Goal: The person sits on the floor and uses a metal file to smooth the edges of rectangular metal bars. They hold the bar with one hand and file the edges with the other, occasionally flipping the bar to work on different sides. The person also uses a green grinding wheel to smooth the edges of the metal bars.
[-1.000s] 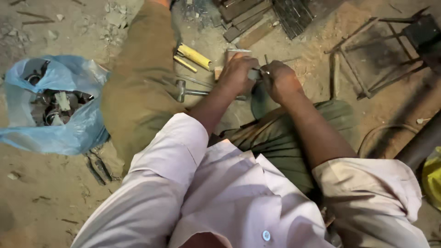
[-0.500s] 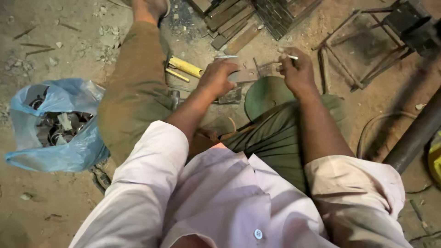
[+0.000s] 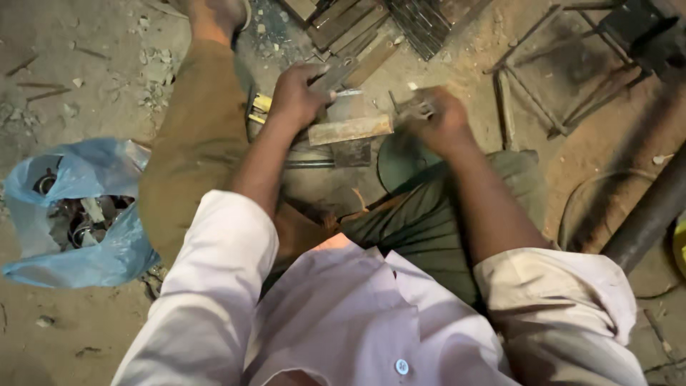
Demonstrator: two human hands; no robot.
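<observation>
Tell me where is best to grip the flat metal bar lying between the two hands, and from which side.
Probably the flat metal bar is best gripped at its right end, coming from above, fingers across its narrow width. It lies nearly level, the left hand already crowds its left end, and the right end near the right hand looks free.

Pale pink buttoned shirt [image 3: 357, 322], sleeves rolled above the elbows; olive-brown trousers [image 3: 193, 143] on the left leg, greener on the right.
</observation>
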